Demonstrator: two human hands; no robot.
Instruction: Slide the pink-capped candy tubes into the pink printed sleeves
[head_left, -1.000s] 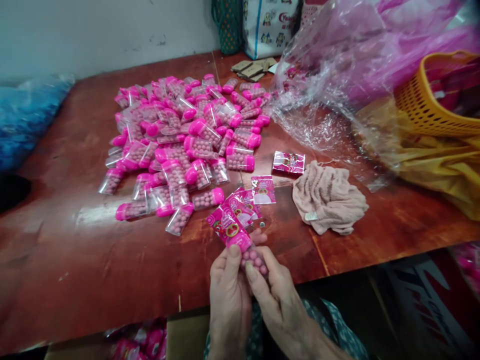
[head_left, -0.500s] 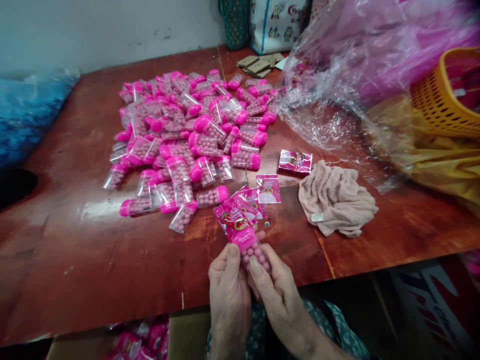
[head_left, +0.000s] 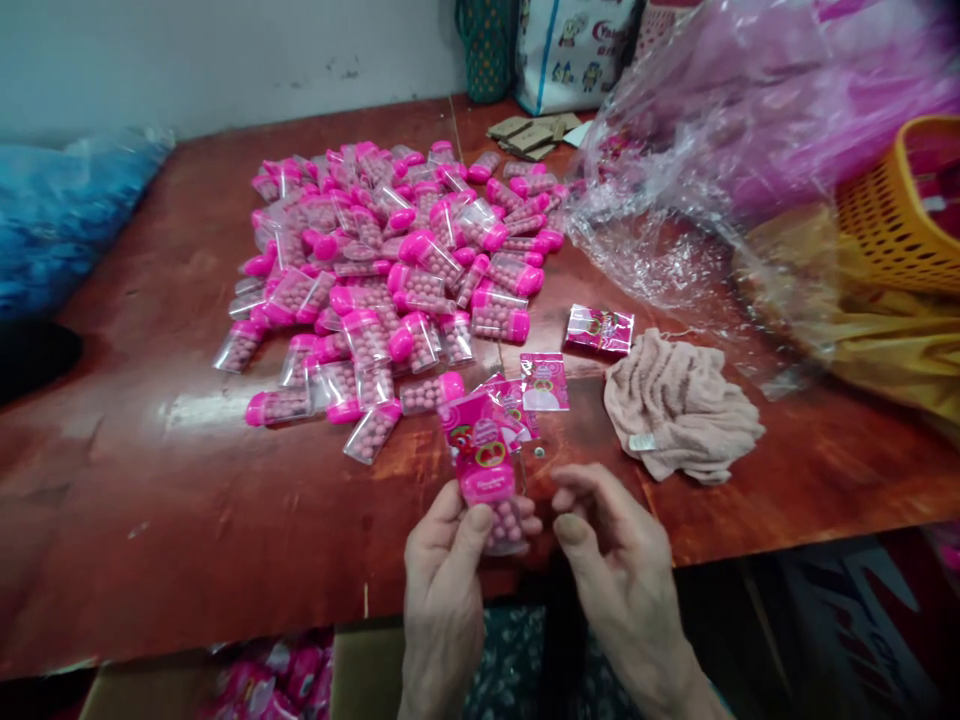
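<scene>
My left hand [head_left: 450,580] grips a clear candy container [head_left: 504,525] full of pink balls, its pink cap pointing away from me. A printed pink wrapper sleeve [head_left: 474,440] covers the cap end and sticks out past it. To the right, my right hand [head_left: 619,560] is apart from the container, fingers curved and spread with nothing in them. Just beyond the held container lie loose printed sleeves [head_left: 546,382], and a bundled stack of sleeves [head_left: 598,330] sits farther right. A large pile of capped candy containers [head_left: 375,250] spreads over the middle of the table.
A crumpled beige cloth [head_left: 682,410] lies on the reddish table [head_left: 172,510]. Clear plastic film [head_left: 660,230] and a yellow basket [head_left: 877,215] stand at the right. A blue-filled bag [head_left: 67,220] is at the left. Below the edge, a cardboard box [head_left: 367,670] holds pink packs.
My right hand has let go of the container and moved to the right, its fingers opening. The container with its sleeve stays in my left hand. The view has shifted slightly.
</scene>
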